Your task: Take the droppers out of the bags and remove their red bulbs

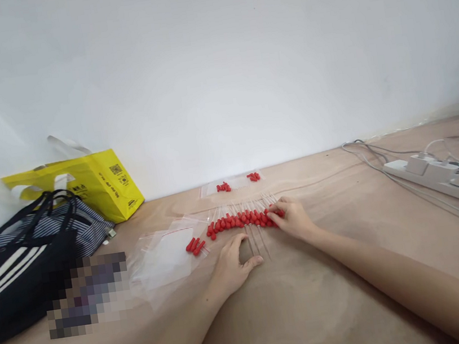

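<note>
Fingers (238, 241) of the left hand (228, 269) are spread over the desk (317, 308), with the thumb and pointing finger wide apart. Right by their tips lie two thin clear sticks (253, 241), pointing back toward the person; I cannot tell if the skin touches them. Far to the left of these fingers sits a black bag with white stripes (50, 265). Nearer on the same side, flat clear bags (167, 257) lie in a loose heap, with a few red tops (196, 246) on their edge. A bit past the left fingers, the right hand (294, 220) has its fingers close together at the right end of a long row of red bulbs (240, 220). They touch the row, but I cannot tell if they hold a bulb. Thin clear tubes (270, 197) poke out of the row, away from both hands. Well to the right of the right fingers is a white power strip (448, 178). Ahead of the fingers, past the row, lie two small red piles (223, 187). Way off to the left of them stands a yellow bag (107, 183), near a pale wall (240, 68).
</note>
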Motion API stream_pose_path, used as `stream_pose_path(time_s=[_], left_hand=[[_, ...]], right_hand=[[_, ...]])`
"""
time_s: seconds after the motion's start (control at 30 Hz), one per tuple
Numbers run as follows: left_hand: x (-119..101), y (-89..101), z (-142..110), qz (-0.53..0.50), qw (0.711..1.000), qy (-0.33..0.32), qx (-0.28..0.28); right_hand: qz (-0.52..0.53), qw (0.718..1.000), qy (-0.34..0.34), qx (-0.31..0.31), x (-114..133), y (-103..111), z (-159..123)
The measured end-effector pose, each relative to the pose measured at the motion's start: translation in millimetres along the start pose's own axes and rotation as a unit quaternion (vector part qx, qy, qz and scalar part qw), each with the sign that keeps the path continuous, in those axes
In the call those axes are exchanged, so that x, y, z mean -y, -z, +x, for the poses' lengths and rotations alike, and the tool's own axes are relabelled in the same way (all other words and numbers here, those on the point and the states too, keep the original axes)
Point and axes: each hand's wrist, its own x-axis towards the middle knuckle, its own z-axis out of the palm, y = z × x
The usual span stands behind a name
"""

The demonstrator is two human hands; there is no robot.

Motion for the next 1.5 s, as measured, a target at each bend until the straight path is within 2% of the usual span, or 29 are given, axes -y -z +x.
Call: stream_pose_path(time_s=[0.07,0.2,0.37,0.43,0.6,0.73,0.83,0.97,1.13,1.2,1.37,1.43,1.5], left_hand=[[-1,0.6,-1,0.01,1.0,-0.001,0.0],[-9,-2.7,-3,0.04,0.998,-0.045,0.003],[-19,-7.3,-3,0.066,0.979,-0.183,0.065],[-20,-6.5,-3,0.08,0.974,-0.199,0.076],[-12,-2.6,-1,0.106,0.979,-0.155,0.073],[-5,-4.0,3,0.1,0.985,-0.132,0.048],[-1,-6.7,8,0.089,0.989,-0.115,0.022],[0,-6.3,12,0.069,0.993,-0.093,-0.013],[-11,-2.7,3,0.059,0.992,-0.07,-0.084],[-19,-4.6,-2,0.031,0.995,-0.046,-0.084],[-31,-14.7,-2,-0.066,0.996,0.015,-0.065],[-30,-13.5,2,-0.1,0.992,0.03,-0.072],[-25,-6.3,6,-0.089,0.993,0.03,-0.075]], right_hand=[[-0.076,0.996,-0.049,-0.018,-3,1,11],[-0.163,0.979,-0.118,0.018,2,-1,22],[-0.205,0.968,-0.132,0.056,12,-8,24],[-0.214,0.966,-0.134,0.058,14,-10,25],[-0.176,0.976,-0.131,-0.012,13,-7,19],[-0.118,0.988,-0.08,-0.066,8,1,-1],[-0.063,0.994,-0.025,-0.082,5,7,-19],[-0.002,0.997,-0.008,-0.07,8,13,-40],[0.055,0.996,-0.067,-0.033,23,15,-56],[0.072,0.994,-0.075,-0.021,33,12,-59],[0.097,0.995,-0.024,0.016,54,-2,-61],[0.088,0.996,0.005,0.026,56,-5,-62],[0.066,0.997,0.03,0.014,52,-5,-61]])
